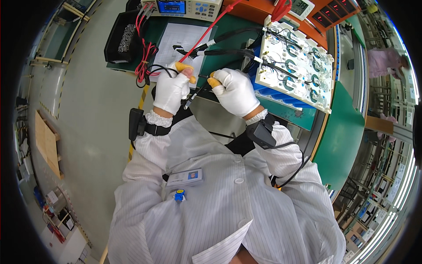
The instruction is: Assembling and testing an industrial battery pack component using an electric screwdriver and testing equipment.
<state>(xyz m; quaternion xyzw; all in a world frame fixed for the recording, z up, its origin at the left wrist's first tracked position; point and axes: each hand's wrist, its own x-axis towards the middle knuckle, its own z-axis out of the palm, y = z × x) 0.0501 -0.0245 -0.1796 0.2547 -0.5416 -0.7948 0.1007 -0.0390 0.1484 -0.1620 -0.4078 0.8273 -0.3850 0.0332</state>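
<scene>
My left hand (172,90), in a white glove with yellow finger covers and a bare thumb tip, is closed on a thin black cable (159,67) that loops out beside its fingers. A thin red lead (206,36) slants down from the top and meets this hand. To its right, my right hand (235,91), gloved the same way, pinches a dark wire (202,89) with a pale label on its lower part. The wire's tip is hidden in the fingers. Beyond the hands, black wire harnesses (228,52) run from a white-topped battery module (292,66) with blue sides.
A bench meter (180,8) with a lit screen stands at the back, red leads (147,55) plugged in. Left of it sits a black bin (118,42) of small metal parts. A printed sheet (169,37) lies under the harness ends. Orange equipment (323,20) with red digits stands back right.
</scene>
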